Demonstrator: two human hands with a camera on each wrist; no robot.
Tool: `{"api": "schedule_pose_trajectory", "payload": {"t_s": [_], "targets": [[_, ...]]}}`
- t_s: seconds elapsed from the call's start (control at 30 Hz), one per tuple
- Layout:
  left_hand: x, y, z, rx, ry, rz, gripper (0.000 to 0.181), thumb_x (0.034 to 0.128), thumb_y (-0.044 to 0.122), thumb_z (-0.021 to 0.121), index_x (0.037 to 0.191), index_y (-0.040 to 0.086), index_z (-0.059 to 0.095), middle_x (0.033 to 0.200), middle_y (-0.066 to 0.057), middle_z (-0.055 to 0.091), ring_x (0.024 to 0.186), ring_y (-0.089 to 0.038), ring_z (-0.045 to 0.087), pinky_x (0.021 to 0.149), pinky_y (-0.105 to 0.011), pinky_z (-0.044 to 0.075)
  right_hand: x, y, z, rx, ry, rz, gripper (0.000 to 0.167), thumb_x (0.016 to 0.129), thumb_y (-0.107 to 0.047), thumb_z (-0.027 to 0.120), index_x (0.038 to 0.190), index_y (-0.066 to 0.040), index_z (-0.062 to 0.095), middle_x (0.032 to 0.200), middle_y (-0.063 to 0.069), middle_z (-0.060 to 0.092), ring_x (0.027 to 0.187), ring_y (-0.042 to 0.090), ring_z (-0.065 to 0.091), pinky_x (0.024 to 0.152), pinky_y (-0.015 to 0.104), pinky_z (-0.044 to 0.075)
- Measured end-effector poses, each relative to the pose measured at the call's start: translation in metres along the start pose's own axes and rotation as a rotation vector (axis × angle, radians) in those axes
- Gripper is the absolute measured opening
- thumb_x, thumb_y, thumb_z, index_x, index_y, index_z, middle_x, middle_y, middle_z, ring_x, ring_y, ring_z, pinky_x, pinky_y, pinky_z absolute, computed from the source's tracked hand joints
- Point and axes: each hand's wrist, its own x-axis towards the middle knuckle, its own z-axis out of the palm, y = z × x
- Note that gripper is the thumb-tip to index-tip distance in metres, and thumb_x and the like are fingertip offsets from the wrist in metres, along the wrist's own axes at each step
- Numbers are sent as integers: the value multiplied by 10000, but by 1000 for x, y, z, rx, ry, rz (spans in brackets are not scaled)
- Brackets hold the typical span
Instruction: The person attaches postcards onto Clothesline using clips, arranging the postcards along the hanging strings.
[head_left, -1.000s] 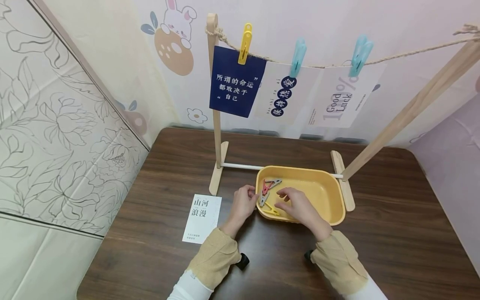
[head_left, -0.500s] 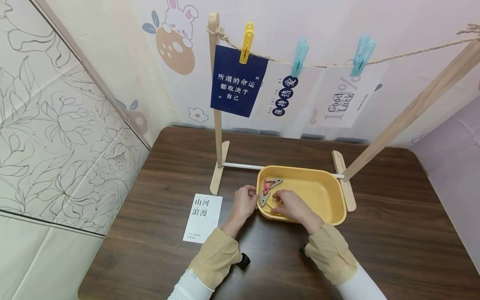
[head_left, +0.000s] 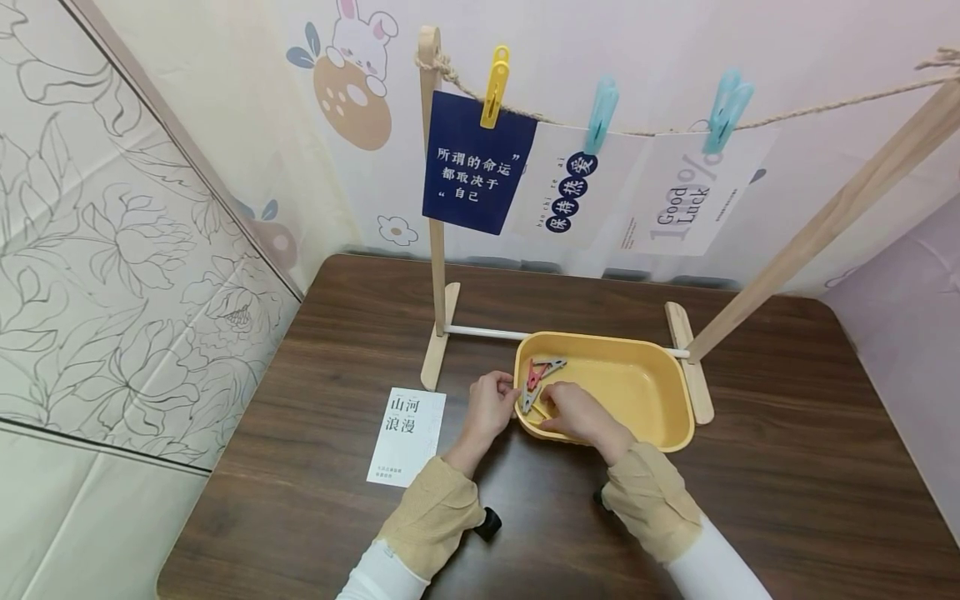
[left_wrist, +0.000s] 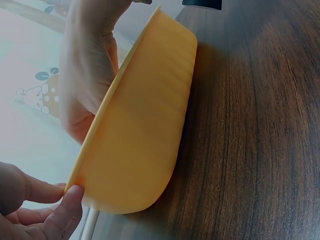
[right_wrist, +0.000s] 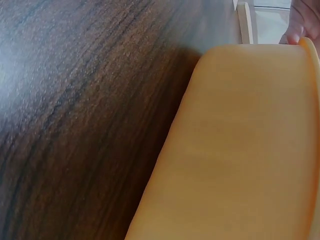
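At the left end of a yellow plastic basin (head_left: 622,383), my left hand (head_left: 489,406) pinches the rim between thumb and fingers, which the left wrist view shows closely at the basin rim (left_wrist: 107,100). My right hand (head_left: 581,414) is down inside the basin, fingers bent around the near end of a yellow clothespin (head_left: 537,412). Whether it pinches that clothespin is hidden by the hand. Beside it lie a red clothespin (head_left: 534,377) and grey clothespins (head_left: 529,400). The right wrist view shows mainly the basin's outer wall (right_wrist: 240,140).
A wooden stand with a left post (head_left: 437,275) and right post (head_left: 810,221) carries a twine line (head_left: 817,107). Three cards hang from it: navy card (head_left: 480,162), pale card (head_left: 570,187), white card (head_left: 693,196). Another white card (head_left: 406,437) lies left on the brown table (head_left: 300,500).
My right hand has moved left and lower in the basin, its fingers coming around the yellow clothespin's end. The left hand has stayed at the rim.
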Motion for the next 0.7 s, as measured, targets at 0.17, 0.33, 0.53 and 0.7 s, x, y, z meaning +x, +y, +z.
{"api": "schedule_pose_trajectory", "payload": {"t_s": [0.17, 0.33, 0.53, 0.7], "targets": [[0, -1, 0, 2, 4, 7, 159, 870, -52, 657, 997, -144, 632, 747, -230, 681, 484, -191, 612, 438, -179, 466, 4, -2, 3, -42, 17, -15, 279, 766, -155, 826, 904, 21, 660, 788, 82, 636, 721, 196, 551, 704, 367, 496], [-1, -1, 0, 3, 10, 5, 165, 867, -48, 661, 1000, -142, 635, 744, -223, 681, 497, -244, 636, 442, -177, 466, 5, -6, 5, -71, 28, -4, 271, 756, -136, 833, 876, 5, 635, 783, 80, 629, 715, 210, 567, 688, 377, 499], [-2, -1, 0, -3, 9, -2, 154, 868, -56, 655, 993, -143, 635, 746, -206, 672, 554, -267, 664, 459, -198, 503, 5, -11, 6, -133, 52, -26, 291, 745, -123, 839, 838, -9, 588, 731, 75, 585, 690, 246, 578, 656, 415, 500], [-1, -2, 0, -6, 12, 7, 154, 866, -61, 653, 993, -145, 633, 747, -212, 675, 539, -259, 659, 458, -201, 503, 7, -13, 7, -171, 66, -41, 260, 744, -113, 827, 778, -31, 582, 716, 77, 595, 676, 260, 590, 630, 423, 500]]}}
